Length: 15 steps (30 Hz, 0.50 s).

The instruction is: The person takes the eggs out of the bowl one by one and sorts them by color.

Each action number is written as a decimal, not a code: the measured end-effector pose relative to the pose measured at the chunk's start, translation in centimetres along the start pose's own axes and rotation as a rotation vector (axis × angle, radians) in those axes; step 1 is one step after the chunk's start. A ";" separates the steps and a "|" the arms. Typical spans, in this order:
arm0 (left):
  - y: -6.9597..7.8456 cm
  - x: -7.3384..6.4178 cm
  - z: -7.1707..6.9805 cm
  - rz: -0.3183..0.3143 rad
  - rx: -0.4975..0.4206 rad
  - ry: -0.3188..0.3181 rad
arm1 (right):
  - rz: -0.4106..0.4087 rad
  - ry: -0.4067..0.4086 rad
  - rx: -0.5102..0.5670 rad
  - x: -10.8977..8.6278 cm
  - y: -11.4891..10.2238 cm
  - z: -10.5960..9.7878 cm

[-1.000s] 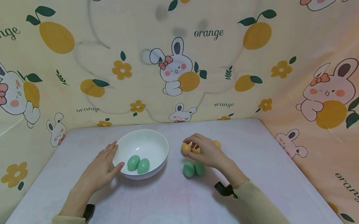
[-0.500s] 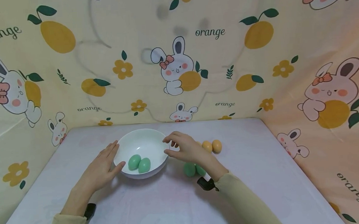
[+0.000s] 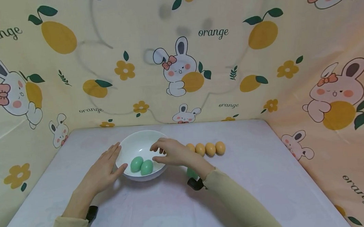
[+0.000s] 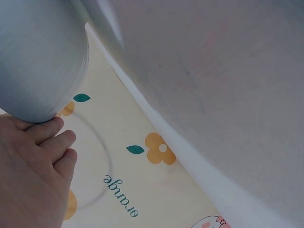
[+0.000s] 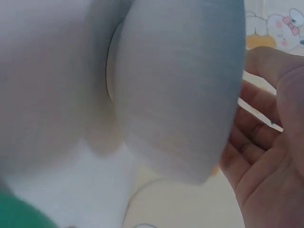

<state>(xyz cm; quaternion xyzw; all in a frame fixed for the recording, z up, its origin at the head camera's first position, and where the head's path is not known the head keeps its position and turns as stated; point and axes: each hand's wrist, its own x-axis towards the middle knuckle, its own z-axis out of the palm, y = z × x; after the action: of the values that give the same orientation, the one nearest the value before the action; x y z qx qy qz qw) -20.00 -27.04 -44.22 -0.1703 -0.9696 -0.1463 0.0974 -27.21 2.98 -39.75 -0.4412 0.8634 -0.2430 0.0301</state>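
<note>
A white bowl [image 3: 140, 141] stands left of the table's middle, with two green eggs [image 3: 136, 164] inside. My left hand [image 3: 103, 172] rests along its left side, fingers extended and thumb at the near rim; in the left wrist view those fingers touch the outer wall of the bowl [image 4: 42, 57]. Over the right rim reaches my right hand [image 3: 175, 153], thumb and forefinger apart above the inside, with no egg visible between them. The right wrist view shows an egg-free palm [image 5: 266, 185], the fingertips hidden behind the bowl [image 5: 180, 85].
Several orange-tan eggs [image 3: 210, 149] lie in a row to the bowl's right. A green egg [image 3: 191, 173] on the table is partly covered by the right forearm. A patterned cloth backdrop [image 3: 222, 56] rises behind the table [image 3: 162, 210].
My right hand has moved left from above the orange-tan eggs to over the bowl, uncovering the egg row and covering part of the green ones. The left hand stays at the bowl.
</note>
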 end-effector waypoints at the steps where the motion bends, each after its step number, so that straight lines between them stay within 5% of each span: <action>1: 0.0 0.0 0.0 0.000 0.000 -0.001 | 0.008 -0.017 0.005 0.3 -0.1 0.2; 15: 0.0 0.1 -0.1 -0.003 0.005 -0.008 | 0.043 -0.169 -0.047 2.8 -0.9 1.9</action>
<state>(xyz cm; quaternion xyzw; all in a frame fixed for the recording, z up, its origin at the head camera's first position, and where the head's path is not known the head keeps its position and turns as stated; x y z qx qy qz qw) -20.06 -27.04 -44.14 -0.1693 -0.9706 -0.1431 0.0937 -27.77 -0.39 -40.59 -0.4418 0.8726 -0.1838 0.0975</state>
